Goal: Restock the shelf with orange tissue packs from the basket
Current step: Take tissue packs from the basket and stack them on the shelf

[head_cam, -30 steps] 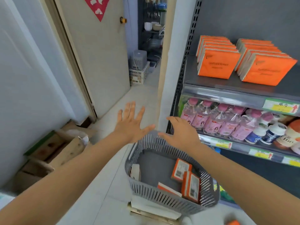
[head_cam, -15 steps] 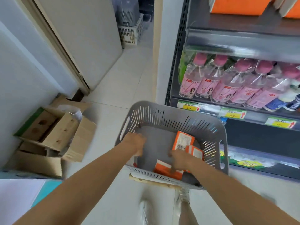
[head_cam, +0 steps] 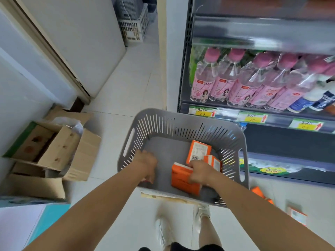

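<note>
A grey slotted basket (head_cam: 181,115) stands on the floor in front of the shelf unit (head_cam: 262,33). My right hand (head_cam: 201,172) grips an orange tissue pack (head_cam: 181,182) near the basket's front wall. Two more orange packs (head_cam: 198,151) (head_cam: 214,163) lean together just behind it. My left hand (head_cam: 146,164) is in the basket's near-left corner, fingers curled down over a pack that is almost wholly hidden; only an orange sliver shows.
Pink-capped bottles (head_cam: 235,84) fill the shelf level above the basket. Open cardboard boxes (head_cam: 59,147) lie on the floor at left. Two orange packs (head_cam: 259,192) (head_cam: 297,216) lie on the floor at right. A white crate (head_cam: 134,28) stands far back.
Both hands dropped from above the basket rim into the basket. My right hand took hold of an orange pack and has tilted it up. My view tipped downward.
</note>
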